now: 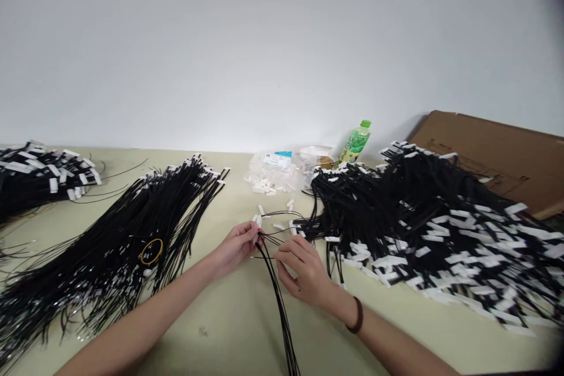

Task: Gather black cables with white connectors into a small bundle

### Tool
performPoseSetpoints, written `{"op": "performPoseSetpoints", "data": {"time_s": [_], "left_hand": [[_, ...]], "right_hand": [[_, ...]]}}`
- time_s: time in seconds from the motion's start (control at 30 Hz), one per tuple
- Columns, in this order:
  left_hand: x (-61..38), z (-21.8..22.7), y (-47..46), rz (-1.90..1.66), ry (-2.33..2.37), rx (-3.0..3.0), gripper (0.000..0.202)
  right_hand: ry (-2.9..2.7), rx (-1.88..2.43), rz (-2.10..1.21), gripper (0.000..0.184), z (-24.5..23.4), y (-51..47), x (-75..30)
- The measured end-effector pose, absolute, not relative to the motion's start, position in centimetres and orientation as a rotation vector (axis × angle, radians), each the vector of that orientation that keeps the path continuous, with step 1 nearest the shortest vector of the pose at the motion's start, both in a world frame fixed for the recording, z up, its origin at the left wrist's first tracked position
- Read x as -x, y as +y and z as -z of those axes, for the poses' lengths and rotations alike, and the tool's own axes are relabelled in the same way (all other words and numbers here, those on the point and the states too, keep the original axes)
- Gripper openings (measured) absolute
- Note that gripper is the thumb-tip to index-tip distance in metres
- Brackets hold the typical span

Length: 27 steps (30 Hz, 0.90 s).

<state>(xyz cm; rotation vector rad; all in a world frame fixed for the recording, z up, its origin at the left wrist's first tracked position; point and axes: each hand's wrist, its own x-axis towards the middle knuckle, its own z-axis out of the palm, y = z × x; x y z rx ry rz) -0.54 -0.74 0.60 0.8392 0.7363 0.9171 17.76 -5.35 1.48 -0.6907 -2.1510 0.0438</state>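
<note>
My left hand (240, 244) is closed, thumb and fingers pinching a white plastic connector (257, 222). From that connector a bundle of black wires (277, 291) hangs down toward the table's front edge. Close on its right, my right hand (304, 270) has curled fingers pinched at a thin black wire, whose end points left toward the connector. Other thin black wires run between the two hands. Just beyond the hands, a few loose white connectors (278, 227) lie on the table.
Large heaps of black cables with white ends (352, 205) cover the right side. More cable bundles (145, 211) lie on the left, a yellow ring (152, 251) on one. At the back are a clear plastic bag (258, 167), a green bottle (356, 142) and a cardboard box (497, 153).
</note>
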Motion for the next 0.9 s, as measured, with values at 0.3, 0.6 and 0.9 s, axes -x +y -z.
{"op": "performPoseSetpoints", "data": {"time_s": [0.3, 0.6, 0.9], "left_hand": [[0.3, -1.0, -0.9, -0.919, 0.775, -0.820, 0.025], [0.2, -0.9, -1.0, -0.927, 0.768, -0.865, 0.027], [0.3, -0.9, -1.4, -0.953, 0.774, -0.942, 0.025]], "right_hand": [[-2.200, 0.702, 0.013, 0.015, -1.6, -5.5, -18.1], [-2.364, 0.491, 0.230, 0.010, -2.4, -7.3, -17.1], [-2.400, 0.247, 0.021, 0.024, -7.4, -11.5, -7.6]]}}
